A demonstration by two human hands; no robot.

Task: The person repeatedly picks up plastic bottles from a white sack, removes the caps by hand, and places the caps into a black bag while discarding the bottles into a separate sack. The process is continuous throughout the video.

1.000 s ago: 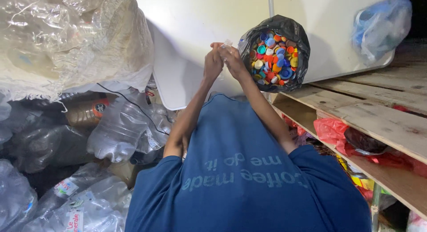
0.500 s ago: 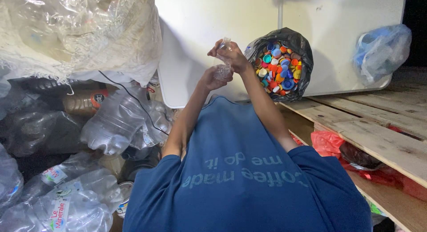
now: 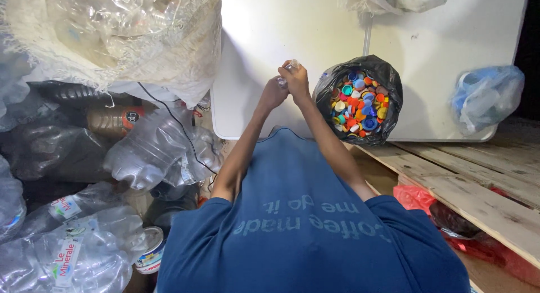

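Both hands have closed together, left hand (image 3: 274, 94) and right hand (image 3: 296, 79) gripping a clear bottle (image 3: 287, 72) over the white board (image 3: 264, 40)

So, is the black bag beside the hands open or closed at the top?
Open. The black bag has its mouth spread wide, and the colourful bottle caps inside are plainly visible, lying close to the rim.

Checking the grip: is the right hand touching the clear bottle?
Touching. The head view shows the right hand wrapped around the clear bottle, no gap.
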